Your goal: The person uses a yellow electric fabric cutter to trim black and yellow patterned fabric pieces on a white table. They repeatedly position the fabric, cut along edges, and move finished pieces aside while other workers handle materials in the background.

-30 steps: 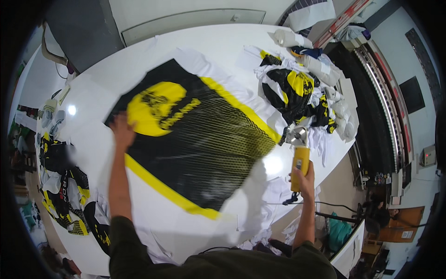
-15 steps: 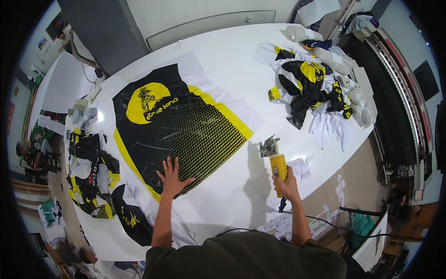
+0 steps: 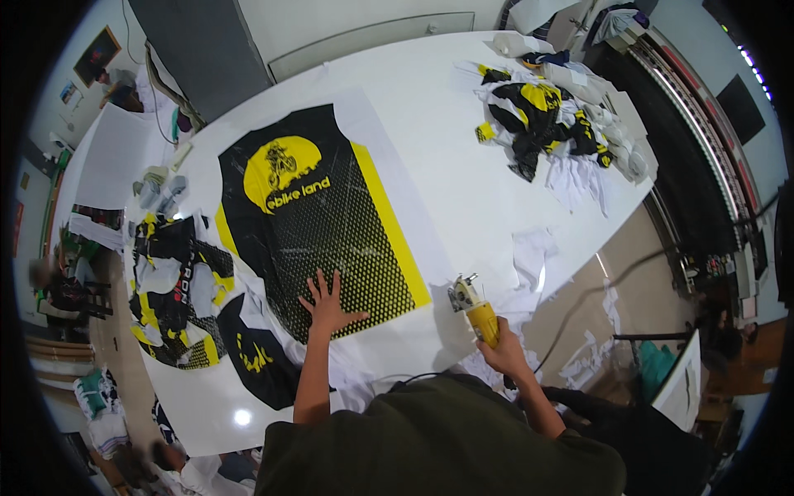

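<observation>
A black and yellow printed fabric panel (image 3: 302, 227) lies flat on the white table (image 3: 463, 182), a white margin along its right side. My left hand (image 3: 329, 312) rests on its lower part, palm down with fingers spread. In my right hand (image 3: 504, 354) is a yellow electric fabric cutter (image 3: 481, 321), gripped around its body. The cutter's metal head points up and to the left, just right of the panel's lower right corner. The head appears apart from the fabric; whether it touches the table I cannot tell.
Crumpled black, yellow and white fabric pieces (image 3: 178, 281) lie at the left, and another heap (image 3: 538, 120) at the far right. White rolls (image 3: 624, 149) line the right edge. A dark cord (image 3: 591, 289) runs beside the table. White scraps (image 3: 583, 364) litter the floor.
The panel appears turned more upright in view and shifted right. My right hand has brought the cutter lower and slightly left, tilting its head leftward. My left hand stays spread on the panel.
</observation>
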Demonstrator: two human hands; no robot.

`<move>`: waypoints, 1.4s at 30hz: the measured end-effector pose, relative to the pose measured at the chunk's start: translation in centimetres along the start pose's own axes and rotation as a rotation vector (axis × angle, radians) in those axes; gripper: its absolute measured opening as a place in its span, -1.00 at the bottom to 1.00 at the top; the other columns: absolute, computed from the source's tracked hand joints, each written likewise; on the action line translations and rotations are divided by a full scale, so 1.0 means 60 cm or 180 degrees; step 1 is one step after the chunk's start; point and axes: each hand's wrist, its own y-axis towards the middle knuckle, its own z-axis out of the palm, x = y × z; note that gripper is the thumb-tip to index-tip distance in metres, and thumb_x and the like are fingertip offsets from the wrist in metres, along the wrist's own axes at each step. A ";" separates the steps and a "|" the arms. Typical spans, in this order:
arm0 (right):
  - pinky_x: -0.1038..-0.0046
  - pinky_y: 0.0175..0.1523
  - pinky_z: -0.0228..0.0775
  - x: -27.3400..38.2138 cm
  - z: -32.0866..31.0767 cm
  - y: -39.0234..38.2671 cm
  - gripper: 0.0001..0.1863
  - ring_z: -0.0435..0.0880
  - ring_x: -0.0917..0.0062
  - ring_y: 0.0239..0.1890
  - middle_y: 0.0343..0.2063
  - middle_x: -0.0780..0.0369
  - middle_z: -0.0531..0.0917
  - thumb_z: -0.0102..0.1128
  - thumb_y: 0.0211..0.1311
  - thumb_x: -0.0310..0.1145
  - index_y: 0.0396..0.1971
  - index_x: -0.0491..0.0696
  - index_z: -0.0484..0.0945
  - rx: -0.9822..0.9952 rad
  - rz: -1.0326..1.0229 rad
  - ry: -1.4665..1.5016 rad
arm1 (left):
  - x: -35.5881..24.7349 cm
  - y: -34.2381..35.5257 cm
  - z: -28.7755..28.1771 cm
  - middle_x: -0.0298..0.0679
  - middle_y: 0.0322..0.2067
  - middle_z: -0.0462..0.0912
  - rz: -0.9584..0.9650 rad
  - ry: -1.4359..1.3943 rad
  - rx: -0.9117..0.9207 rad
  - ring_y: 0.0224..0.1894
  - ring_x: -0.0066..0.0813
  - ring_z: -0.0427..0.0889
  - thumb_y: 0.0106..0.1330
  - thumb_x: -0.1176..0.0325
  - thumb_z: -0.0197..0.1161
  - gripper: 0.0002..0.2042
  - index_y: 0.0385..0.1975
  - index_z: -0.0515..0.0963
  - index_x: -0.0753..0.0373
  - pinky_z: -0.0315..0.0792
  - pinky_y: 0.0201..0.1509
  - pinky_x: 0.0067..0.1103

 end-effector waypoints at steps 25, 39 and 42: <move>-0.06 -0.06 0.49 0.075 0.151 -0.098 -0.35 0.61 -0.30 -0.11 -0.14 -0.34 0.58 0.31 0.23 -0.31 0.17 -0.29 0.19 -0.0101 -0.0227 -0.0557 | 0.049 -0.050 0.045 -0.07 0.61 -0.52 0.0162 -0.0270 -0.0171 0.59 0.24 -0.58 -0.44 -0.43 0.59 0.51 0.62 -0.21 -0.14 -0.29 0.37 0.52; -0.08 -0.10 0.51 0.108 0.159 0.044 -0.46 0.65 -0.29 -0.20 -0.27 -0.33 0.63 0.29 0.21 -0.31 -0.01 -0.28 0.22 -0.0071 -0.0616 -0.0565 | 0.042 -0.052 0.031 -0.09 0.61 -0.53 0.0088 -0.0264 -0.0051 0.60 0.19 -0.59 -0.38 -0.35 0.63 0.49 0.62 -0.23 -0.14 -0.30 0.42 0.47; -0.09 -0.12 0.53 0.126 0.161 0.077 -0.46 0.66 -0.28 -0.23 -0.30 -0.33 0.64 0.30 0.19 -0.30 -0.02 -0.27 0.21 -0.0113 -0.0597 -0.0663 | 0.043 -0.055 0.033 -0.08 0.61 -0.53 0.0085 -0.0281 -0.0067 0.60 0.20 -0.59 -0.37 -0.35 0.63 0.48 0.62 -0.22 -0.15 -0.29 0.41 0.47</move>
